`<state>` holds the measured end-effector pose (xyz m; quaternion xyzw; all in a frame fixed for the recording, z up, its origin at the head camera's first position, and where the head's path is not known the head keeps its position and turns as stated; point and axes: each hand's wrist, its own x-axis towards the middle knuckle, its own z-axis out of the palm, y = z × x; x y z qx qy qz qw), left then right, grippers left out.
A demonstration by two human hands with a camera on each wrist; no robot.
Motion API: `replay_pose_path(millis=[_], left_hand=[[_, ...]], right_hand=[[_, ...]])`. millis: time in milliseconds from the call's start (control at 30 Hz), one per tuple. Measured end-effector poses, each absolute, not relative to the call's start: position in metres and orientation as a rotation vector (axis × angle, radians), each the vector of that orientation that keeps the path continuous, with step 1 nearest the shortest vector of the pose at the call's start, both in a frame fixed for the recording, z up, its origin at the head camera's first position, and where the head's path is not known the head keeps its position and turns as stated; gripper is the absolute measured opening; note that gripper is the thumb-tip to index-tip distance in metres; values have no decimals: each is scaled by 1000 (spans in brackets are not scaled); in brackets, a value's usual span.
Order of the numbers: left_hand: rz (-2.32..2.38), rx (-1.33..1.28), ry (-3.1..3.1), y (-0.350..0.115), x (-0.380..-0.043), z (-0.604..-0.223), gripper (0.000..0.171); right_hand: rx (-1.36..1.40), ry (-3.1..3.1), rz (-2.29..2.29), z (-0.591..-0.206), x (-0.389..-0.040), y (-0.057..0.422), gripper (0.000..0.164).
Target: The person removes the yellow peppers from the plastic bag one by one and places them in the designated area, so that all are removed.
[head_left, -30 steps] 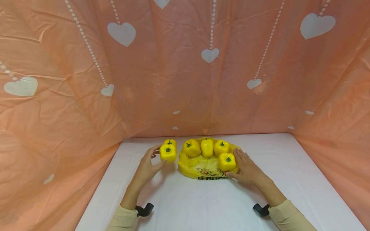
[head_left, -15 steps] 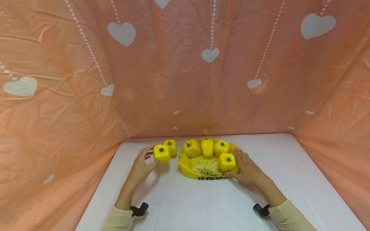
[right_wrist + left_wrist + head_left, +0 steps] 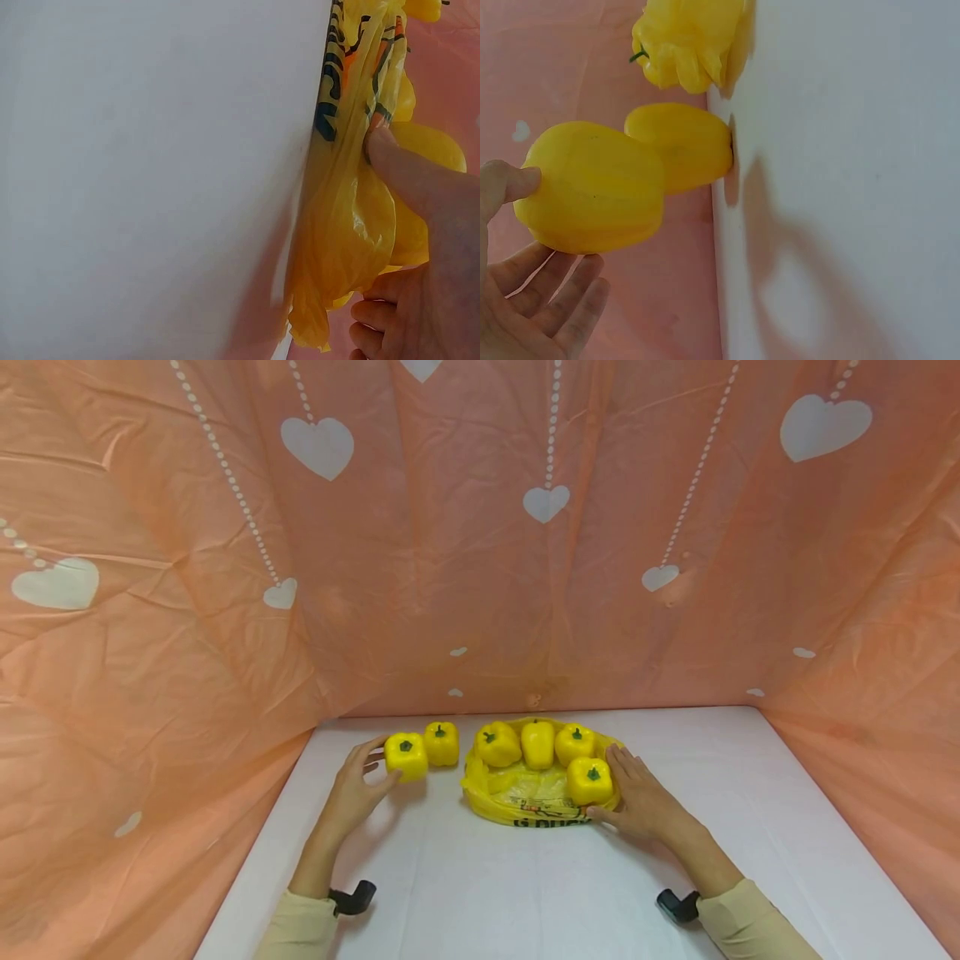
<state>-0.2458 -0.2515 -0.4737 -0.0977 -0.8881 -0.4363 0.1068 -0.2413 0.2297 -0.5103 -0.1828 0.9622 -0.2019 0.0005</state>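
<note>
A yellow bell pepper with a green stem is held by my left hand, thumb on one side and fingertips on the other. In the left wrist view this bell pepper hangs above the table. Just beyond it, another yellow pepper stands on the table. My right hand rests against the right end of a yellow plastic bag, fingers extended along its side. In the right wrist view the thumb presses the printed plastic. Inside the rolled-down bag, the nearest pepper sits beside that hand.
Along the bag's back lie a tilted pepper, a pepper on its side and an upright pepper. The white table ends at an orange curtain with white hearts. Black wrist cameras sit on both forearms.
My left hand has carried its pepper leftward, away from the bag, uncovering the pepper standing behind it. The right hand and the bag have stayed in place.
</note>
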Motion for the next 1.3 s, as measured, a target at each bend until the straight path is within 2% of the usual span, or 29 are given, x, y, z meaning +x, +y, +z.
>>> replay_pose_path(millis=[1300], left_hand=[[-1379,-207,-2703,-279,-297,-491,66]], right_hand=[[-602,3014,-625,-507,-238,230,113]])
